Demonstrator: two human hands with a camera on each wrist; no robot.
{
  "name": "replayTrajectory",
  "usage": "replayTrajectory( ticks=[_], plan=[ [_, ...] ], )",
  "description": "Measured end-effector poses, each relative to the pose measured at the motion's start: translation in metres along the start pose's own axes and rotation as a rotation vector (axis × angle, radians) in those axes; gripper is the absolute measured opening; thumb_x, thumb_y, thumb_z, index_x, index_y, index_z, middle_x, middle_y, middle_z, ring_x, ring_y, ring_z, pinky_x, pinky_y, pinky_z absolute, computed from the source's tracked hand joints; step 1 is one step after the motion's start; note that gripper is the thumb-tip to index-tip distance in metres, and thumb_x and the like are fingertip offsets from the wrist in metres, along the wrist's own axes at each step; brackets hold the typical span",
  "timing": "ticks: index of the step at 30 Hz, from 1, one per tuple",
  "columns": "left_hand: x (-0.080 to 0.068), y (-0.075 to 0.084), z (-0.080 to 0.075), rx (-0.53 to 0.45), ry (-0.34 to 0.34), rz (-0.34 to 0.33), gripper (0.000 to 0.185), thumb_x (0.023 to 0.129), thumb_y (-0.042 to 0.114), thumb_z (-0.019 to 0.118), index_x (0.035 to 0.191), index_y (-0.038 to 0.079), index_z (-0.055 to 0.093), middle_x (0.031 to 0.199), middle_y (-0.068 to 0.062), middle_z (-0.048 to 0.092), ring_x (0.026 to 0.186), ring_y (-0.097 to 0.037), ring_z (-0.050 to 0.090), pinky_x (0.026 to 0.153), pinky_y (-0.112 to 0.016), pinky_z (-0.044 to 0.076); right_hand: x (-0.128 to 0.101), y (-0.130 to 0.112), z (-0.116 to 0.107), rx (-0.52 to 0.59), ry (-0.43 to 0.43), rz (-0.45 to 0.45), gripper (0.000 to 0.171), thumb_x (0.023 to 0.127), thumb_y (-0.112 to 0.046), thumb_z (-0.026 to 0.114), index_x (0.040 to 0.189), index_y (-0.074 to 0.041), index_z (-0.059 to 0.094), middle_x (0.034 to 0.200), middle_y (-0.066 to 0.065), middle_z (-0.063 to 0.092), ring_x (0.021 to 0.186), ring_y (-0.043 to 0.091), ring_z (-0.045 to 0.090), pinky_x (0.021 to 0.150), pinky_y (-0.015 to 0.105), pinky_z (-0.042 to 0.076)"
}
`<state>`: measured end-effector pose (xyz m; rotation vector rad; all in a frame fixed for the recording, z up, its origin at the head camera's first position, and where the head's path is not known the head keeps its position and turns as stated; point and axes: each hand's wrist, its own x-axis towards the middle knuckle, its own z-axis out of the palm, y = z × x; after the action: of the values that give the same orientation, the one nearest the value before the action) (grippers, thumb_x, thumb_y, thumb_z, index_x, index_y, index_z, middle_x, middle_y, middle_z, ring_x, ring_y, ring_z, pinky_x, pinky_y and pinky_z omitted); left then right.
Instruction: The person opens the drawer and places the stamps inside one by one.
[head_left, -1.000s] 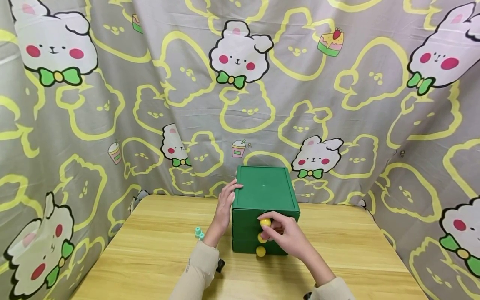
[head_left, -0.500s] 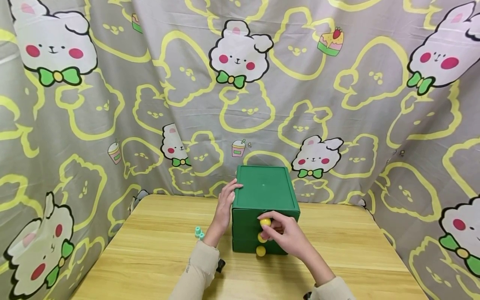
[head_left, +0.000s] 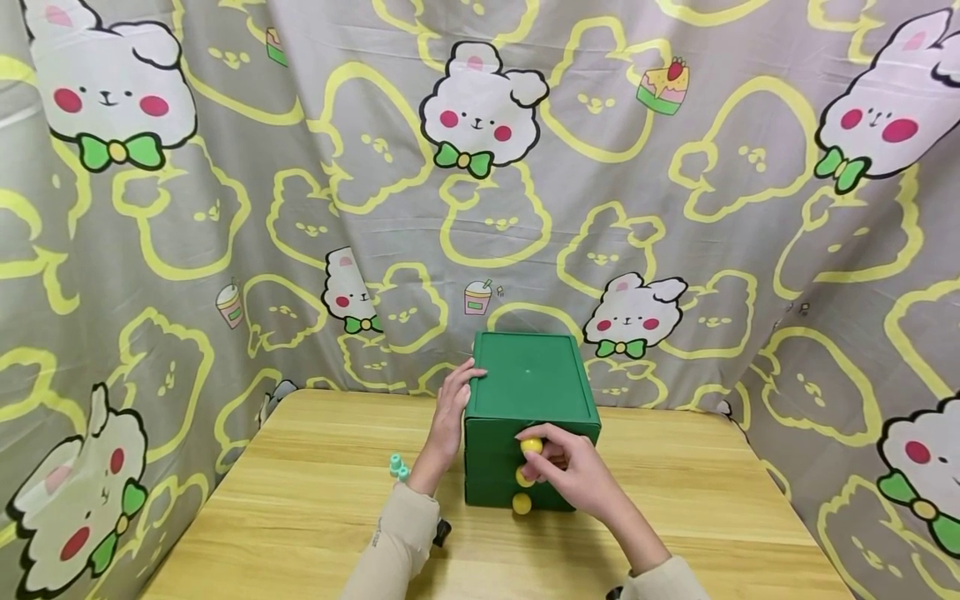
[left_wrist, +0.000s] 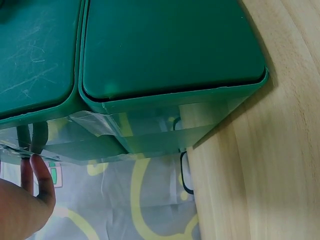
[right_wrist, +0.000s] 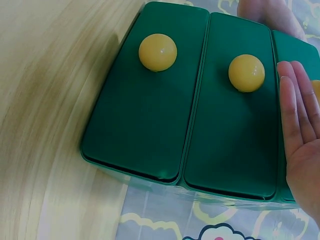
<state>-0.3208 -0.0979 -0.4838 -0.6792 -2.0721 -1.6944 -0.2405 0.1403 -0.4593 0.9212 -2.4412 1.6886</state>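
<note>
Small teal pieces (head_left: 398, 467) sit on the worktop (head_left: 300, 500) toward its left edge. Left hand (head_left: 450, 412) lies flat against the left side of the green box (head_left: 525, 379), fingers straight, thumb on the top edge. Box stands mid-worktop near the back edge. Right hand (head_left: 570, 471) pinches the top yellow knob (head_left: 531, 446); two more knobs (right_wrist: 157, 52) below.

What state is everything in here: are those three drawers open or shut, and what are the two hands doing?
Green drawer chest: upright on the wooden table.
Top drawer: shut.
Middle drawer: shut.
Bottom drawer: shut.
Left hand: open, resting against the chest's left side.
Right hand: fingers at the top yellow knob; grip unclear.
Small teal pieces: lying untouched on the table.
</note>
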Motion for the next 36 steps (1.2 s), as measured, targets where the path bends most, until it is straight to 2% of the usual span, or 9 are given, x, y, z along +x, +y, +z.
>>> replayTrajectory(
  ticks=[4, 12, 20, 26, 29, 36],
  plan=[
    [0.000, 0.000, 0.000, -0.006, 0.002, -0.003, 0.040, 0.113, 0.027, 0.032, 0.139, 0.020, 0.060, 0.165, -0.002, 0.037, 0.155, -0.028, 0.029, 0.122, -0.064, 0.000, 0.000, 0.000, 0.000, 0.004, 0.000, 0.001, 0.026, 0.104, -0.023, 0.063, 0.126, -0.009, 0.068, 0.086, 0.009, 0.078, 0.077, 0.029, 0.076, 0.072, 0.038, 0.063],
    [-0.002, 0.004, -0.002, 0.020, -0.004, -0.010, 0.041, 0.113, 0.026, 0.031, 0.143, 0.019, 0.058, 0.166, -0.006, 0.036, 0.155, -0.031, 0.027, 0.121, -0.065, 0.004, -0.001, -0.002, 0.001, 0.026, -0.008, 0.020, 0.027, 0.105, -0.022, 0.062, 0.128, -0.008, 0.067, 0.087, 0.012, 0.078, 0.078, 0.030, 0.076, 0.073, 0.042, 0.063],
    [-0.003, 0.010, -0.004, 0.014, -0.033, -0.099, 0.044, 0.114, 0.035, 0.030, 0.150, 0.026, 0.053, 0.169, 0.001, 0.031, 0.157, -0.028, 0.022, 0.123, -0.064, 0.015, -0.001, -0.008, -0.002, 0.028, -0.019, 0.058, 0.032, 0.105, -0.026, 0.061, 0.133, -0.010, 0.066, 0.091, 0.014, 0.078, 0.081, 0.030, 0.076, 0.076, 0.048, 0.062],
    [-0.006, 0.011, -0.006, -0.019, -0.044, -0.122, 0.045, 0.114, 0.035, 0.030, 0.153, 0.023, 0.050, 0.170, -0.007, 0.029, 0.158, -0.032, 0.020, 0.123, -0.066, 0.016, -0.003, -0.010, -0.004, 0.024, -0.047, 0.060, 0.035, 0.106, -0.027, 0.061, 0.138, -0.012, 0.063, 0.095, 0.016, 0.077, 0.084, 0.031, 0.076, 0.079, 0.049, 0.062],
    [-0.011, 0.012, -0.007, -0.040, -0.047, -0.133, 0.046, 0.114, 0.035, 0.031, 0.154, 0.023, 0.049, 0.169, -0.007, 0.029, 0.158, -0.032, 0.021, 0.123, -0.065, 0.019, -0.005, -0.009, -0.004, 0.022, -0.061, 0.049, 0.037, 0.106, -0.026, 0.061, 0.140, -0.012, 0.061, 0.096, 0.017, 0.077, 0.085, 0.032, 0.076, 0.079, 0.047, 0.062],
    [-0.013, 0.019, -0.009, -0.050, -0.061, -0.098, 0.043, 0.114, 0.031, 0.034, 0.153, 0.023, 0.049, 0.169, -0.011, 0.028, 0.158, -0.030, 0.022, 0.124, -0.062, 0.019, -0.006, -0.007, -0.006, -0.039, -0.049, 0.006, 0.040, 0.105, -0.025, 0.061, 0.144, -0.015, 0.060, 0.097, 0.013, 0.077, 0.085, 0.028, 0.076, 0.078, 0.040, 0.063]
  ],
)
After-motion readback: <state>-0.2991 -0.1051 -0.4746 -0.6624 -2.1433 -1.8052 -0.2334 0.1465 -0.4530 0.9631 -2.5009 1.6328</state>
